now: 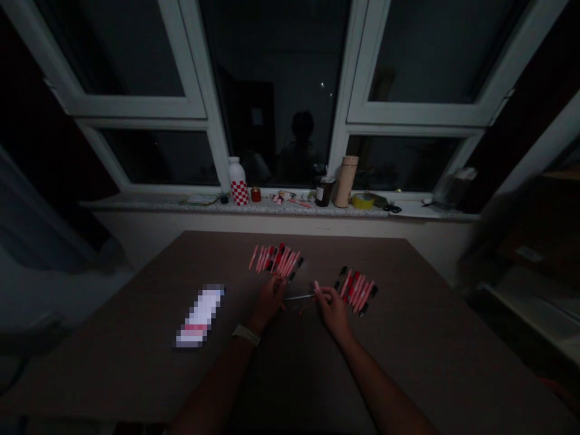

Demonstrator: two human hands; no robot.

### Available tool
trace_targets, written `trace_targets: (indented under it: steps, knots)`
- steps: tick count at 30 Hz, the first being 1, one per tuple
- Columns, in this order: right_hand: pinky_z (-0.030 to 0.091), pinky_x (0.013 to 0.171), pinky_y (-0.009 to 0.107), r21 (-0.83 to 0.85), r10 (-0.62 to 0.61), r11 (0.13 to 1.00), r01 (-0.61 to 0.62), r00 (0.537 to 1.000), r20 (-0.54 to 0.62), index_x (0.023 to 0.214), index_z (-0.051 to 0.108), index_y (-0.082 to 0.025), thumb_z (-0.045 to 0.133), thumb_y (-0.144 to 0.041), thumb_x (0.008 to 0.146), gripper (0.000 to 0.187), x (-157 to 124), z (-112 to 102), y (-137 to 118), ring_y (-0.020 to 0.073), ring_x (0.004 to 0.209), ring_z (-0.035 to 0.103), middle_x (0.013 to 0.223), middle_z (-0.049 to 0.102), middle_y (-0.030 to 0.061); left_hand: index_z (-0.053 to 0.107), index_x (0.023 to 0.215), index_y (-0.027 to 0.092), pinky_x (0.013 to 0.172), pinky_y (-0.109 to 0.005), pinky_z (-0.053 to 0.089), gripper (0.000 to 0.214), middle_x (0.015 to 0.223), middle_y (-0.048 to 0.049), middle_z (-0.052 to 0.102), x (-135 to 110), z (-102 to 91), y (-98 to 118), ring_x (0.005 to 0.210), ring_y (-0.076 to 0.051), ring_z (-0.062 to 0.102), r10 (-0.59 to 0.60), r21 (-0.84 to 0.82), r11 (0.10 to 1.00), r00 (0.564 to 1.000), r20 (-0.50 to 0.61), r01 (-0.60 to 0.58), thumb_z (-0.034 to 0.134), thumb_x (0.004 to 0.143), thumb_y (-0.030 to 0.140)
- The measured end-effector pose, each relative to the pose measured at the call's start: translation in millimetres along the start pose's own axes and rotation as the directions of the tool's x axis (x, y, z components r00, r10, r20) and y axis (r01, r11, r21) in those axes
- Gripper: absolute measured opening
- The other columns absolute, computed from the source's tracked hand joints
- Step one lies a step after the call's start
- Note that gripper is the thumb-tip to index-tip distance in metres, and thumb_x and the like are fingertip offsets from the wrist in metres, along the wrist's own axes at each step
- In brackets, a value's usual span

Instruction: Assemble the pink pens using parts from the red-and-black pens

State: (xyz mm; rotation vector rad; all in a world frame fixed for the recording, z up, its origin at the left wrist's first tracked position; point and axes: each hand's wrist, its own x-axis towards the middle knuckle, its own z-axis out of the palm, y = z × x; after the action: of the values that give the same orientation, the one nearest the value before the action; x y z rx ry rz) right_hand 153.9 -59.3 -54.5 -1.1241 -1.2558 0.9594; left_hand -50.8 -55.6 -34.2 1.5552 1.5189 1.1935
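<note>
The right hand (333, 311) pinches one end of a thin metal pen refill (299, 296); the left hand (267, 302), fingers curled, sits at its other end, its grip unclear. Rows of pink pens (356, 292) lie just beside them on the tabletop (136, 368).

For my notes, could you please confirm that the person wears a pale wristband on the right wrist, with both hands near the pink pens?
Not quite: the head view shows the pale wristband on the left wrist, not the right. The left hand and right hand are near the pink pens, as you said.
</note>
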Motion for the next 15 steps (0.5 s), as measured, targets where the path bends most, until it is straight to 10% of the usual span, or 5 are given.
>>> trace_targets:
  steps: [15]
  knots:
    - [0.051, 0.066, 0.032, -0.02, -0.145, 0.989, 0.145, 0.989, -0.018, 0.09, 0.056, -0.024, 0.058, -0.052, 0.088, 0.028, 7.9, 6.1, -1.5, 0.0232, 0.072, 0.068, 0.076, 0.07, 0.003, 0.056, 0.096, 0.02, 0.039, -0.028, 0.044, 0.036, 0.084, -0.0031, 0.064, 3.1, -2.1, 3.9, 0.044, -0.015, 0.058, 0.025, 0.106, 0.994, 0.999, -0.031, -0.021, 0.041, 0.092, 0.053]
